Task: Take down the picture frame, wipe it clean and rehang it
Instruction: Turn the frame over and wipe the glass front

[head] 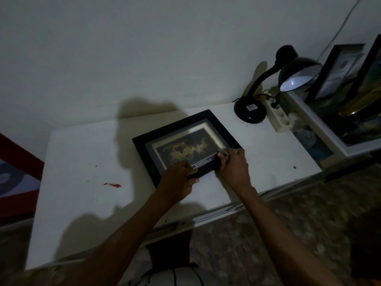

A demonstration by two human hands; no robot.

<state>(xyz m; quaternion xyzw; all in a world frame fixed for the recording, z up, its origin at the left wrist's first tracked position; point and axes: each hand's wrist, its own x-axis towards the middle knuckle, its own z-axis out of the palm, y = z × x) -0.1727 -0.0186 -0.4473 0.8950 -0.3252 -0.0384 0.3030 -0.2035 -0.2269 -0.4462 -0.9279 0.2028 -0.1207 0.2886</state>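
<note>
The black wooden picture frame with a gold carriage print (pixel 186 144) lies flat on the white desk (pixel 82 172). The left hand (pixel 177 182) grips its near edge; the right hand (pixel 233 164) pinches a small pale cloth (pixel 223 152). Hard rubbing could slide the frame toward the black gooseneck lamp (pixel 274 87).

frame (pixel 165 139) | black, gold carriage pic | flat, face-up | on white table, skewed | w/ small pale cloth (pixel 223 152) at right edge

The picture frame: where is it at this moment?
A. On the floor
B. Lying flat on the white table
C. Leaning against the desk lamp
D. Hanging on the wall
B: the picture frame lies face up on the white table, both hands at its near edge.
</note>
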